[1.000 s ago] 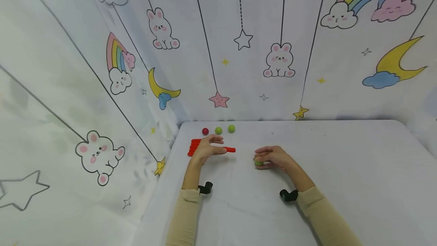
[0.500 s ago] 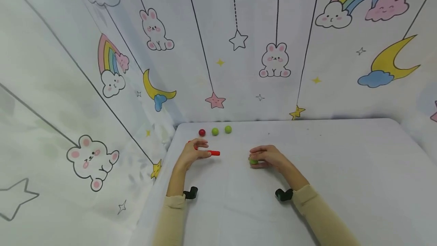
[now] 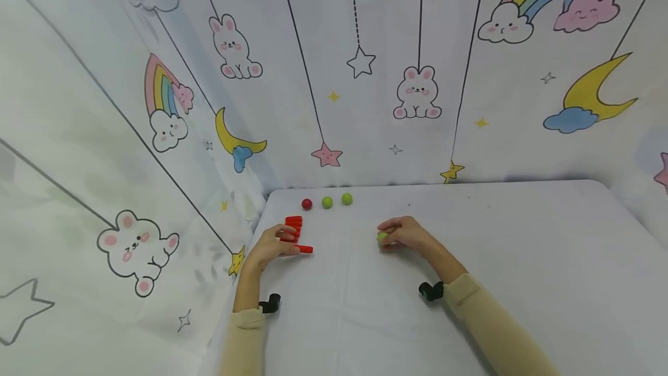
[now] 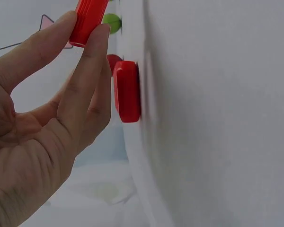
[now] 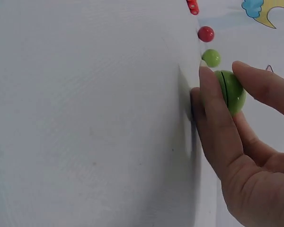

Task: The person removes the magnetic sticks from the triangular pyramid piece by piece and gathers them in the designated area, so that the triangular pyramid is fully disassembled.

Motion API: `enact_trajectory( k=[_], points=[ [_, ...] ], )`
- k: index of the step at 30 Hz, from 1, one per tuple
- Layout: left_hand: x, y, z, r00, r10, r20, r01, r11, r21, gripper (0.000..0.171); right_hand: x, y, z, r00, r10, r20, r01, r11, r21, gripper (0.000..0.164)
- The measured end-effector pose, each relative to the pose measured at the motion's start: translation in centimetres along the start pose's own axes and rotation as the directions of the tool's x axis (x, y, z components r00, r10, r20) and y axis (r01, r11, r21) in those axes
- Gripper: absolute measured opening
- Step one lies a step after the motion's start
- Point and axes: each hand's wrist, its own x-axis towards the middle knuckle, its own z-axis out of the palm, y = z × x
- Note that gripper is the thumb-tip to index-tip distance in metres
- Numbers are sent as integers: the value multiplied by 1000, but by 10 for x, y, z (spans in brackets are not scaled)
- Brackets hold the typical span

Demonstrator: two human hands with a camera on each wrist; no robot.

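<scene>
In the head view my left hand (image 3: 271,245) is at the left of the table, pinching a short red stick (image 3: 304,249) between thumb and fingers. Up close this stick (image 4: 89,21) has ridged sides, and it is held off the cloth. Just beyond the hand lies a row of several similar red sticks (image 3: 294,221), partly hidden by the fingers. Near the middle, my right hand (image 3: 409,234) grips a small green ball (image 3: 382,238). A dark seam runs round this ball (image 5: 234,92) in the right wrist view, with the fingertips close to the cloth.
Along the table's (image 3: 469,260) back left edge sit a red ball (image 3: 307,204), a green ball (image 3: 327,202) and another green ball (image 3: 347,198). A white curtain (image 3: 292,74) printed with rabbits and stars hangs behind and to the left.
My left hand has carried the red stick left and toward me, uncovering the row of red sticks. The right hand, still gripping the green ball, has shifted slightly left and away from me.
</scene>
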Motion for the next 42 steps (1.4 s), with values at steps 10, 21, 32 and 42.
enact_trajectory(
  k=[10, 21, 32, 42],
  points=[
    [-9, -13, -15, 998, -70, -10, 70, 997, -29, 59, 9, -3, -1, 998, -2, -56, -1, 999, -48, 47],
    [-10, -21, -21, 990, -119, -73, 126, 986, 105, 57, 21, -10, 5, 994, 11, -105, -17, 998, -53, 50],
    [-2, -17, -21, 988, -67, -136, 93, 975, 202, 46, 36, -22, 9, 987, -22, -157, 6, 995, -101, 53],
    [0, -17, -23, 988, -61, -142, 93, 968, 232, 43, 66, -33, 17, 947, -113, -302, 43, 973, -229, 35]
  ],
)
